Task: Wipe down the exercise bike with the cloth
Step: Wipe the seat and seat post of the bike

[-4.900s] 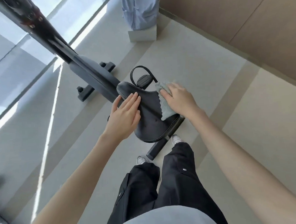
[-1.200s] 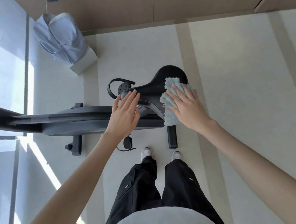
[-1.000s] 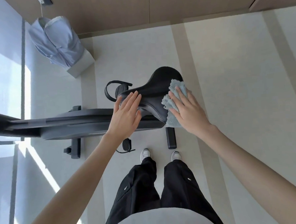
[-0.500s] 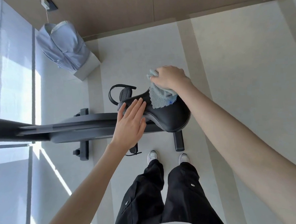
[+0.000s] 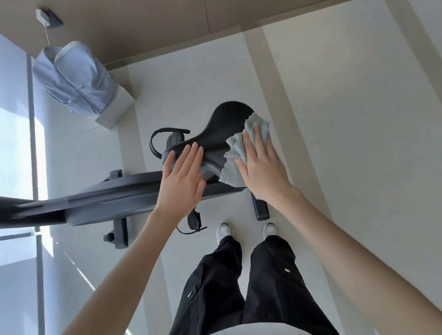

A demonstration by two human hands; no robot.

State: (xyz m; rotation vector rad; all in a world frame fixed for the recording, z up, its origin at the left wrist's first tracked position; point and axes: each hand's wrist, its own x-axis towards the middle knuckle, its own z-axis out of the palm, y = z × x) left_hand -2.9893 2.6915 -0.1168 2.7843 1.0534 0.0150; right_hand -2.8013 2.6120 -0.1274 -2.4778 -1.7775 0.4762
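right grip (image 5: 262,170) presses cloth (image 5: 233,146) | left grip (image 5: 182,179) rests on saddle (image 5: 223,126) (fingers straight)

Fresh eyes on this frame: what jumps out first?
The black saddle at centre, with both hands on it. The right hand presses a pale blue cloth flat against the near edge of its wide end, and the left hand lies flat on its narrow nose. After that, the dark bike frame running off to the left edge, and a pale blue shirt at upper left.
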